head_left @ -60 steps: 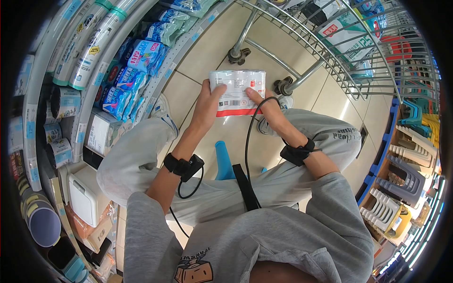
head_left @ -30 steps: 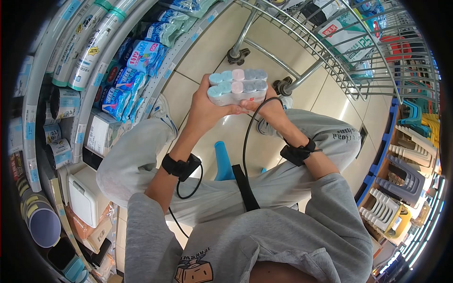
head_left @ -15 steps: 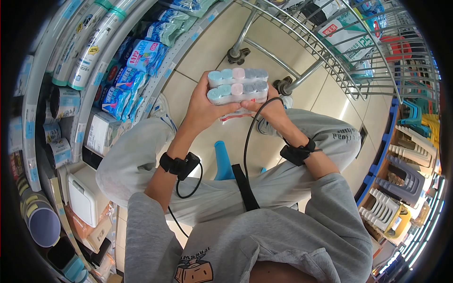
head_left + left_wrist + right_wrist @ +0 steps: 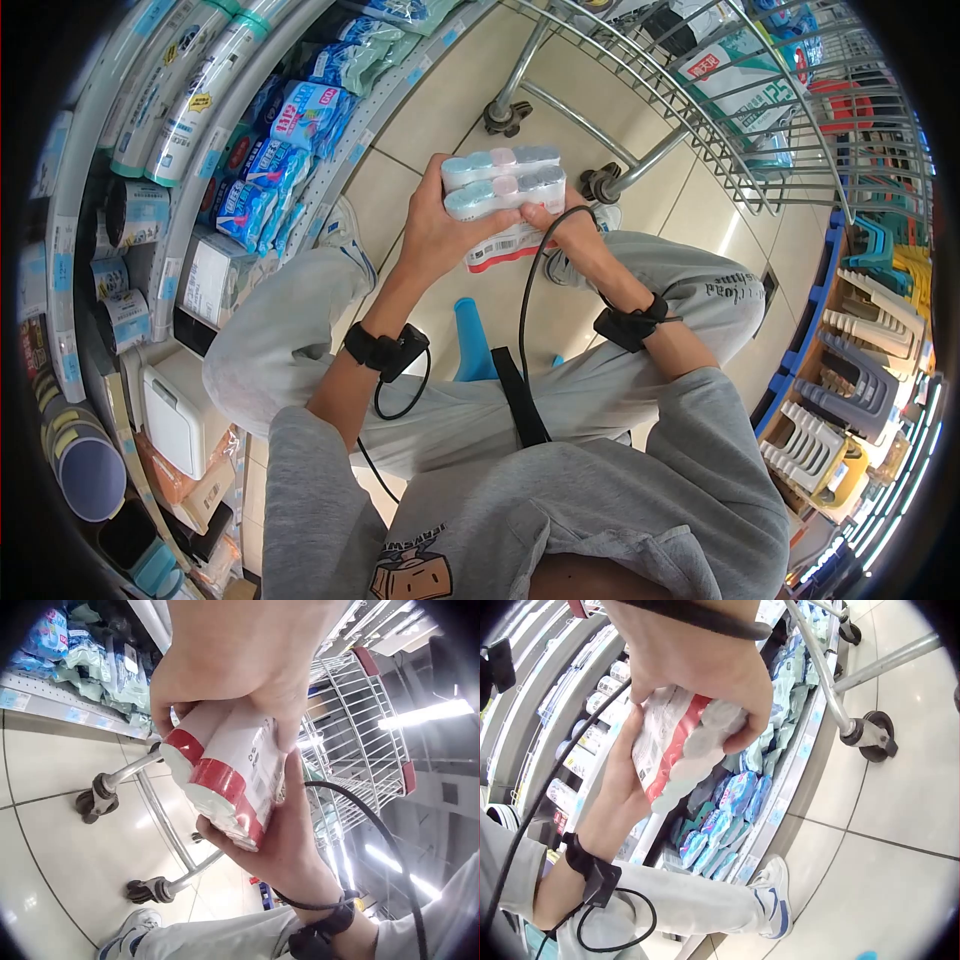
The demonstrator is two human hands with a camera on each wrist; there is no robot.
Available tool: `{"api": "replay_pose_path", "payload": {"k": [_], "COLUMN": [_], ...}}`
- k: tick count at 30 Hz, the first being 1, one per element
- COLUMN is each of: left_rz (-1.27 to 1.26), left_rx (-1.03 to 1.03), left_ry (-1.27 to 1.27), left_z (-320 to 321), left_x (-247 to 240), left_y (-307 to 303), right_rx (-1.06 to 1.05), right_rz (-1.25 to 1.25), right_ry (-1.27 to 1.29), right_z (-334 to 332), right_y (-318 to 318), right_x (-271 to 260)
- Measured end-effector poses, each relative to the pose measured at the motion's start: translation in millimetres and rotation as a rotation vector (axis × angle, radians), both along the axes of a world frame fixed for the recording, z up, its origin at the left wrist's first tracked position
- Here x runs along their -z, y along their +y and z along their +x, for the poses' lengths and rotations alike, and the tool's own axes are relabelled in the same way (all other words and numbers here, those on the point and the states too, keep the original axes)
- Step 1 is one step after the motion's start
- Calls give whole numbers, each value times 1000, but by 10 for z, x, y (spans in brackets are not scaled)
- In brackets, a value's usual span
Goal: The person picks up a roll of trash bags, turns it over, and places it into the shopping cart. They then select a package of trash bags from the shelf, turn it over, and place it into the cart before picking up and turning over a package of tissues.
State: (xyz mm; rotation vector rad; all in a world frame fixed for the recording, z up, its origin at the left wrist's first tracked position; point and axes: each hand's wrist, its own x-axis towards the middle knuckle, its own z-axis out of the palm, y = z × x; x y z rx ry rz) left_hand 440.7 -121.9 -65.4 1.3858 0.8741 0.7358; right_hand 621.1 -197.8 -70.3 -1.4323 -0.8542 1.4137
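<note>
Two hands, one pack, nothing set down. Head view, left to right:

- **Shelves:** the shelves (image 4: 215, 130) run from 8 to 11 o'clock and hold blue packets (image 4: 290, 125).
- **Left hand:** the left hand (image 4: 435, 235) is clamped on the 9 o'clock end of the pack of rolls (image 4: 503, 183), with its thumb lying across the near face.
- **Pack:** it is held in the air above the knees and the tiled floor (image 4: 440, 100), near 12 o'clock of the person. It sits well apart from the shelves and just short of the cart wheel (image 4: 600, 183).
- **Right hand:** the right hand (image 4: 572, 232) grips the 3 o'clock end. Its fingers are curled under the pack, and a black cable (image 4: 525, 290) loops over the hand.
- **Cart and stools:** the wire shopping cart (image 4: 700, 130) is at 1 to 2 o'clock, and stacked stools (image 4: 860, 330) are at 3 to 4 o'clock.

The left wrist view shows the left hand (image 4: 247, 652) wrapped over the top of the pack (image 4: 232, 787), while the right hand (image 4: 289, 840) cups it from below. The right wrist view shows the same double grip (image 4: 679, 746).

**Change:** two seconds ago the flat label side with the barcode faced up. A second ago the pack was tipped so the pastel roll ends faced up. Now it leans back a little, and the label and red strip show again at its 6 o'clock edge. Its position has barely shifted.

So the pack is only being rotated within the grip. Neither hand has let go, and the pack is in neither the cart nor the shelves.
</note>
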Motion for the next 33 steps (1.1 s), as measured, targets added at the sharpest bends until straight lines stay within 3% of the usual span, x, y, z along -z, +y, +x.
{"api": "replay_pose_path", "payload": {"k": [9,12,14,16,17,19,23,25,29,33], "left_rz": [-123,-116,-116,442,444,794,821,869,863,879], "left_rx": [-54,-34,-2,-59,-57,163,239,221,272,252], "left_ry": [-31,-60,-59,172,172,496,509,678,763,753], "left_z": [13,40,42,49,34,-12,51,124,95,80], "left_x": [162,97,-19,-138,-198,-283,-127,-39,-62,-77], "left_y": [9,-42,-59,-51,-34,-1,-188,-364,-438,-388], "right_rx": [-23,37,120,137,158,184,160,51,44,15], "right_rz": [-5,-45,-71,-86,-77,-67,-45,-69,-102,-106], "right_ry": [57,-34,99,48,14,-16,-212,-389,-275,-362], "right_z": [-50,-24,-1,-8,-16,-23,-44,-29,-136,-114], "right_y": [-13,1,19,39,48,51,16,2,-52,-25], "right_x": [5,45,67,52,43,59,166,210,336,294]}}
